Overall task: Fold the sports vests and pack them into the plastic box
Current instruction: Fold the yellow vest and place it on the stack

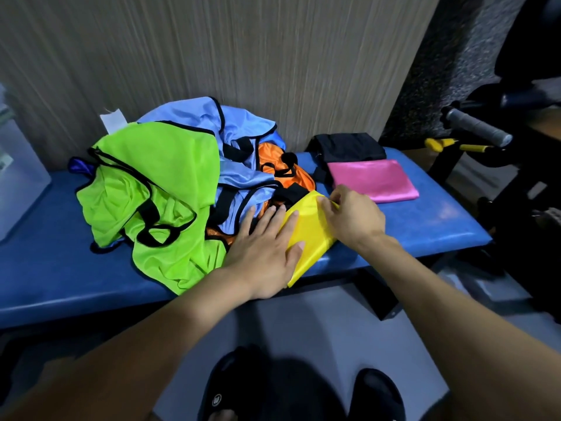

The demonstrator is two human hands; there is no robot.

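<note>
A yellow vest (306, 235), folded into a narrow strip, lies on the blue padded bench (425, 223) near its front edge, one end hanging slightly past that edge; the left hand (267, 253) rests flat on the strip's left side, fingers straight and spread, pressing the cloth down, with the fingertips reaching onto the pile behind; the right hand (353, 215) is at the strip's far end, thumb and fingers curled and pinching the yellow cloth at its upper corner. Just behind and to the left of the strip sits a loose heap of unfolded vests: a bright green vest (151, 192) with black trim spreads widest and nearest the front; a light blue vest (218, 129) lies over the back of the heap; an orange vest (279, 168) shows between them. To the right, well apart from the heap, a folded pink vest (373, 179) lies flat on the bench, and a folded black vest (346, 147) sits just behind it against the wall. At the far left edge a translucent plastic box (18, 174) stands on the bench, only partly in view. Below the bench edge, dark shoes (376, 396) show on the grey floor.
</note>
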